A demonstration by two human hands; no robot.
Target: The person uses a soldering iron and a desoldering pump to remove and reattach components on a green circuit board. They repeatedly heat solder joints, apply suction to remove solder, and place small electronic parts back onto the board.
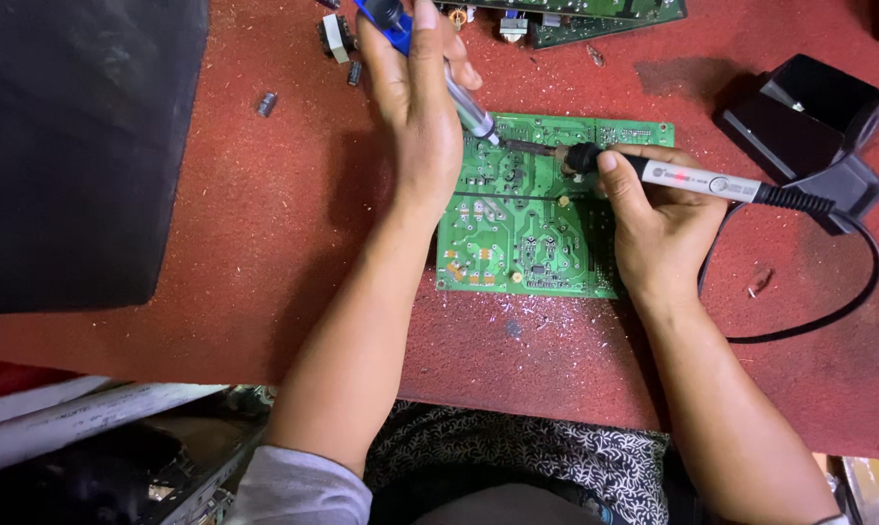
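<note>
A green circuit board (pixel 517 243) lies solder side up on the red mat (pixel 284 224). My left hand (pixel 415 107) grips a blue and silver desoldering pump (pixel 459 97), its tip touching the board's upper part. My right hand (pixel 653 219) holds a grey soldering iron (pixel 697 180) like a pen. The iron's dark tip points left and meets the board right beside the pump's nozzle. A black cable (pixel 848 292) runs from the iron's rear end.
A black stand or power unit (pixel 814 122) sits at the right. Another green board (pixel 595 19) lies at the top edge. Small loose parts (pixel 337 44) lie at upper left. A black sheet (pixel 70 146) covers the left side. Solder crumbs dot the mat.
</note>
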